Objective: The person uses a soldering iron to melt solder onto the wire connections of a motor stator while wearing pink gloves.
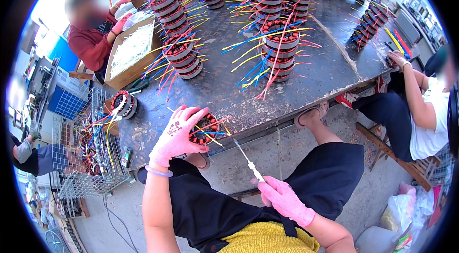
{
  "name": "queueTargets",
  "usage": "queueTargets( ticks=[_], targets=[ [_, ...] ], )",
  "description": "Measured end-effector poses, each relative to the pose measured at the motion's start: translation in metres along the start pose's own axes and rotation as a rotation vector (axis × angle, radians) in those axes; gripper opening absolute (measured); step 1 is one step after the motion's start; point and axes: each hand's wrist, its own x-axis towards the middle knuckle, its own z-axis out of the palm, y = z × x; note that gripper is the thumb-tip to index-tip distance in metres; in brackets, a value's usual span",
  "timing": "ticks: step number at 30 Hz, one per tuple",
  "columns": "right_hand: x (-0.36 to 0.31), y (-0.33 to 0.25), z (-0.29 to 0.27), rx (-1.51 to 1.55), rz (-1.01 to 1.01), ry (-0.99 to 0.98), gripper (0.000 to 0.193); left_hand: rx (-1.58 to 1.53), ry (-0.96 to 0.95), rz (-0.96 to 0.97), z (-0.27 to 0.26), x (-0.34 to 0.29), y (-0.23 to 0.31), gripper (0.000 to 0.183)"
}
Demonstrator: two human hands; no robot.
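Note:
My left hand, in a pink glove, is closed around a motor stator at the table's near edge. Red coil ends line this ring, and red, yellow and blue lead wires stick out of it. In my pink-gloved right hand is a slim tool with a white handle and a thin metal shaft. The shaft points up and left toward the stator's wires; whether its tip touches one is too small to tell. Left of my left hand, another stator lies on the table.
Tall stator stacks with wires spreading outward fill the far side of the dark worktable. A carton of white strips stands far left, by a person in red. Another person sits at the right. A wire basket stands left.

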Motion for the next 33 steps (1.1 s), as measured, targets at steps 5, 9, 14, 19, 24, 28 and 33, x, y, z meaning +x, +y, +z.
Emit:
queueTargets(
  ticks=[5,9,14,19,24,28,33],
  targets=[
    [0.001,0.000,-0.001,-0.004,-0.001,-0.003,0.036,-0.001,-0.009,-0.021,0.000,0.000,0.001,0.102],
    [0.002,0.005,-0.001,0.063,-0.005,-0.010,0.037,0.022,0.029,0.019,-0.001,0.000,0.003,0.098],
    [0.003,0.007,-0.001,0.010,-0.023,-0.018,0.037,0.024,0.025,0.010,0.001,0.000,0.002,0.098],
    [-0.001,-0.003,0.002,0.028,0.010,0.000,0.036,0.003,-0.001,-0.011,0.000,0.000,0.001,0.101],
    [0.000,-0.004,0.002,0.005,-0.003,0.007,0.036,0.004,-0.001,-0.010,0.001,0.000,0.000,0.102],
    [0.000,-0.003,0.002,0.015,-0.009,0.008,0.037,0.008,0.000,0.000,0.002,0.000,-0.001,0.103],
    [-0.001,-0.006,0.002,0.004,-0.004,0.009,0.036,0.031,-0.002,-0.025,0.001,-0.001,0.001,0.104]
  ],
)
